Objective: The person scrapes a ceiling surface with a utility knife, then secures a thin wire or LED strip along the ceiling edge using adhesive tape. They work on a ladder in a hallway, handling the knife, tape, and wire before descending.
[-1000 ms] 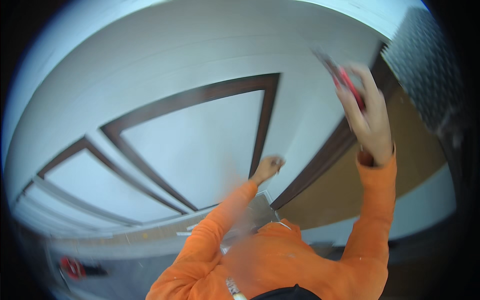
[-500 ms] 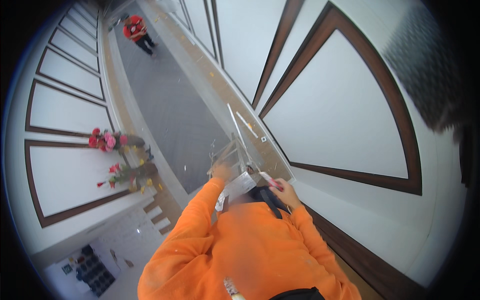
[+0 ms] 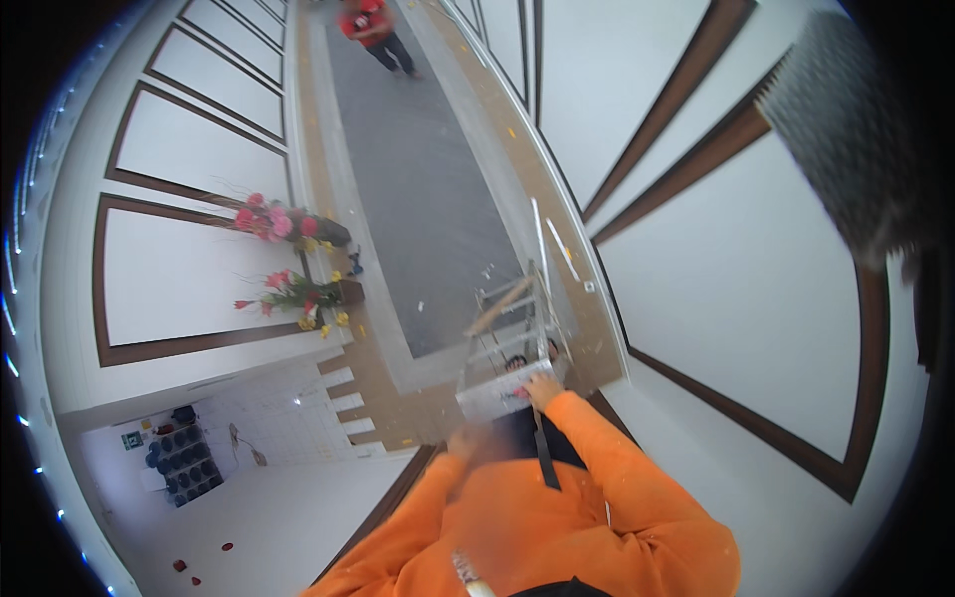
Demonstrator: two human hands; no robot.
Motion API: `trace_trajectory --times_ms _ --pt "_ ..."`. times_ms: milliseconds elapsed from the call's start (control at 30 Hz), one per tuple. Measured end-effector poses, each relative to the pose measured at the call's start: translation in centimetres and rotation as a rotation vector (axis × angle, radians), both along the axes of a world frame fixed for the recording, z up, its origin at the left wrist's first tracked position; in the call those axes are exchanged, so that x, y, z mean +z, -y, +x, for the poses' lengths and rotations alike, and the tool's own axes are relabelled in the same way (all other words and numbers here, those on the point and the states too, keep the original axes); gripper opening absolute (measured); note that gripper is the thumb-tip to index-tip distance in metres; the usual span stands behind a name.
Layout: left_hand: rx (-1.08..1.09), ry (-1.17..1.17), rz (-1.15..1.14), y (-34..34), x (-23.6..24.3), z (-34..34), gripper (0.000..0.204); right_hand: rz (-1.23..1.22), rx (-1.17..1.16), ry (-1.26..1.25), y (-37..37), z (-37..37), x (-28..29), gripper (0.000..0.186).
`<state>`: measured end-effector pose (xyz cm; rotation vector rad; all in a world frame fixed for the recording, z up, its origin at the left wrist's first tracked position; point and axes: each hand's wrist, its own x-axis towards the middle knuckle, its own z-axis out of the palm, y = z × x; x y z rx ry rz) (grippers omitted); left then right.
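Right hand (image 3: pixel 542 390): has moved to the silver metal ladder top (image 3: pixel 481 400), palm down; grip unclear.
Left hand (image 3: pixel 464 441): drawn back, blurred; grip unclear.

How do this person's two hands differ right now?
The right hand is at the ladder; the left hand is nearer the body.
The right hand shows fairly clearly; the left hand is blurred.
Something red shows by the right hand; what the left hand holds, if anything, cannot be told.
Both come from orange sleeves.
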<state>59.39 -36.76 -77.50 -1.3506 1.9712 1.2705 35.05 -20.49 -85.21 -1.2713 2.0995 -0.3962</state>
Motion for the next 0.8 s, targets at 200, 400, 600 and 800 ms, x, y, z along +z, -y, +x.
trace_trajectory --times_ms 200,400,600,800 --pt "0.366 0.052 0.030 0.0 1.5 6.6 0.047 -0.109 0.187 -0.109 2.1 0.6 0.4 0.026" --pt "0.452 0.088 -0.065 1.5 2.4 9.2 0.045 -0.164 0.226 -0.233 2.3 -0.8 2.6 0.016" --pt "0.314 0.004 -0.103 4.5 2.1 4.7 0.041 -0.180 0.242 -0.169 2.5 -1.2 2.0 0.022" --pt "0.136 -0.139 -0.111 7.8 0.6 -2.2 0.041 -0.111 0.077 -0.006 2.6 -1.8 4.3 0.034"
